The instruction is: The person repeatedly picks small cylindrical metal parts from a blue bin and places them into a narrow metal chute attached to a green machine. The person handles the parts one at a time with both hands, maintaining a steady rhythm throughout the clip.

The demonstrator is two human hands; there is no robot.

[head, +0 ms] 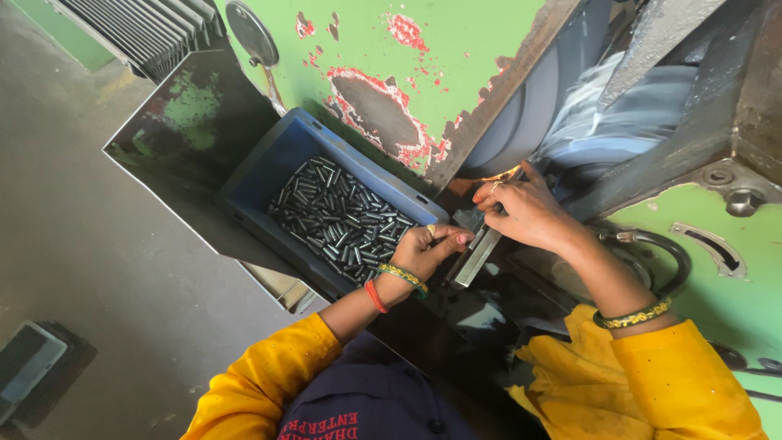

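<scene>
Head view, left hand: my left hand, fingers pinched together on small pieces I cannot make out, rests at the right rim of the deep blue plastic bin.
Head view, right hand: my right hand presses fingers-down on the flat grey steel guide rail just before the blurred grey grinding wheel.
Pins: short, shiny steel cylinder pins heaped loose in the bin.
Doing it well: I judge fingertips should stay low on the rail, clear of the sparks.
Surfaces: chipped green machine housing, red primer showing.
</scene>
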